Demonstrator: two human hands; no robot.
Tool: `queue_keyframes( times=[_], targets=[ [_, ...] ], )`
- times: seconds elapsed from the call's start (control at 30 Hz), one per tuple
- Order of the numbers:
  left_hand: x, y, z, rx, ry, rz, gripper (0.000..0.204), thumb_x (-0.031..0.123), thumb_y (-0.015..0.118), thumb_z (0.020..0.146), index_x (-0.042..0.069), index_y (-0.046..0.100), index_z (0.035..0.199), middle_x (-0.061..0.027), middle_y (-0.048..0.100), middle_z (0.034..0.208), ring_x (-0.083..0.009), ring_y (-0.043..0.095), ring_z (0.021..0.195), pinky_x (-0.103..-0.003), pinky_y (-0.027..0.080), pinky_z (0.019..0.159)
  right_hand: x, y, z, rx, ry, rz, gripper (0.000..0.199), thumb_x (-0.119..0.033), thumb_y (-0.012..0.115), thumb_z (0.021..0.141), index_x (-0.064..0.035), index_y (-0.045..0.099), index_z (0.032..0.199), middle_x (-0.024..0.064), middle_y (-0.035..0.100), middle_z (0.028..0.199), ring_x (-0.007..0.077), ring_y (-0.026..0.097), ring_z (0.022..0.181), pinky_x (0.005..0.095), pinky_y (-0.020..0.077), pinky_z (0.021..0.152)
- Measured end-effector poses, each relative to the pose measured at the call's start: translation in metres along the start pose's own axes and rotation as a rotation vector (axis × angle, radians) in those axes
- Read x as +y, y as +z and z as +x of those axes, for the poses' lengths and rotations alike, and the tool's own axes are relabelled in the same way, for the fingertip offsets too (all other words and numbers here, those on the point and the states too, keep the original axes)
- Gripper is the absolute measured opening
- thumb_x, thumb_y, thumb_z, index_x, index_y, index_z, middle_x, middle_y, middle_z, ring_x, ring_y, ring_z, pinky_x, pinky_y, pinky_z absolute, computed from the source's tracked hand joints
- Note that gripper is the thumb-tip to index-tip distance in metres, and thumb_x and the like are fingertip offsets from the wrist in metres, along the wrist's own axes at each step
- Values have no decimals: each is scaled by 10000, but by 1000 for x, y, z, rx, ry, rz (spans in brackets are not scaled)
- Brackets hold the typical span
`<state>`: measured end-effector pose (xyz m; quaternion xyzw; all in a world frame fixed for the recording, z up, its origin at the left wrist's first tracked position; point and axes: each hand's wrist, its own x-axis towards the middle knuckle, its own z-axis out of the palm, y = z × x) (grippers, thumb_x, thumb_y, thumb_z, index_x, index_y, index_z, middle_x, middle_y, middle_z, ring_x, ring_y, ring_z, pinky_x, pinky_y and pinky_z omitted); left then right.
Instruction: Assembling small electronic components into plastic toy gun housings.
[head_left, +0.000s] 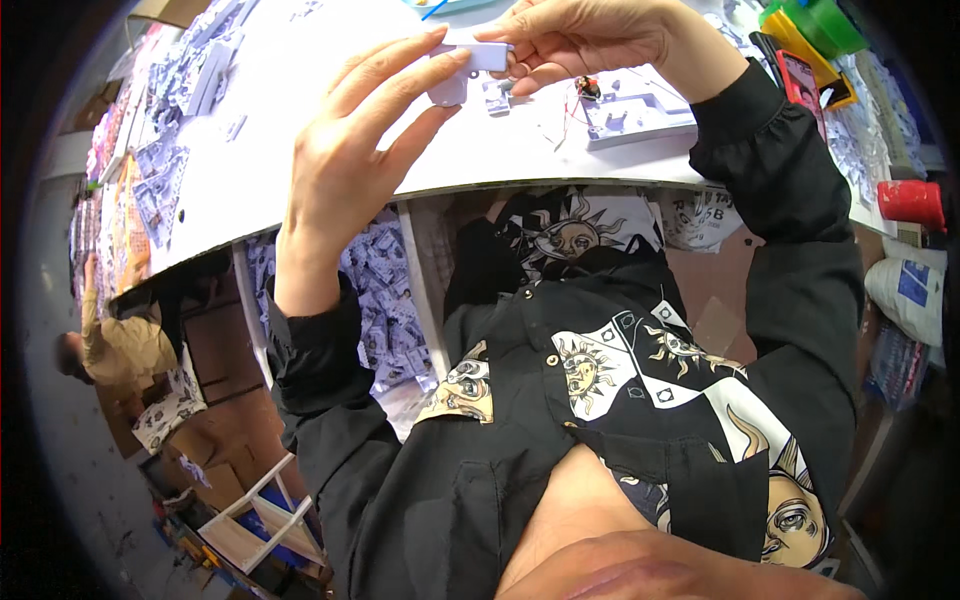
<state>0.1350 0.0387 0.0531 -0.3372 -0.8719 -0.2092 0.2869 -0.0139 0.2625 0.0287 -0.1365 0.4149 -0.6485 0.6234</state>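
Over the white table [330, 20], my left hand [365, 115] grips a small lavender plastic part [487, 57] between thumb and fingers. A rounded section of lavender plastic [448, 92] shows below those fingers; whether it is one piece with the block is unclear. My right hand [585, 40] has its fingertips closed at the block's right end, pinching something small that they mostly hide. Beneath the hands lies a small lavender fitting [497, 98]. Right of it is a lavender plastic housing [645, 118], with a small dark component [588, 90] and thin red wires at its edge.
Piled lavender parts [185, 120] cover the table's left side. More fill a bin [385, 300] below it. At right are a red-framed phone [800, 80], a green roll [830, 30] and a red container [910, 203]. Another person [125, 345] works far left.
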Motion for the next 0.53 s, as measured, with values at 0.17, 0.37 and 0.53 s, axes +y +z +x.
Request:
queue_keyframes(
  times=[0.17, 0.37, 0.53],
  targets=[
    [-12, 17, -14, -28, -79, -106, 422, 22, 787, 751, 74, 690, 1158, -113, 663, 1226, -258, 610, 1173, -377, 485, 1013, -2, 8, -5, 197, -166, -530, 332, -269, 638, 946, 40, 650, 1067, 92, 677, 918, 151, 655, 858, 302, 555, 847],
    [-34, 74, -43, 5, -531, -889, 415, -43, 723, 805, 4, 619, 1203, -174, 592, 1308, -248, 527, 1267, -387, 456, 1061, 11, 10, -27, 544, -440, -1514, 304, -292, 726, 804, -21, 744, 941, 122, 728, 808, 209, 682, 713, 328, 523, 661],
    [-40, 72, -47, 7, -639, -987, 455, -114, 675, 809, -53, 554, 1243, -228, 559, 1325, -264, 533, 1252, -367, 530, 983, 31, 5, -22, 540, -180, -1450, 335, -327, 754, 776, -53, 751, 968, 127, 724, 793, 231, 679, 714, 350, 528, 665]
  ],
)
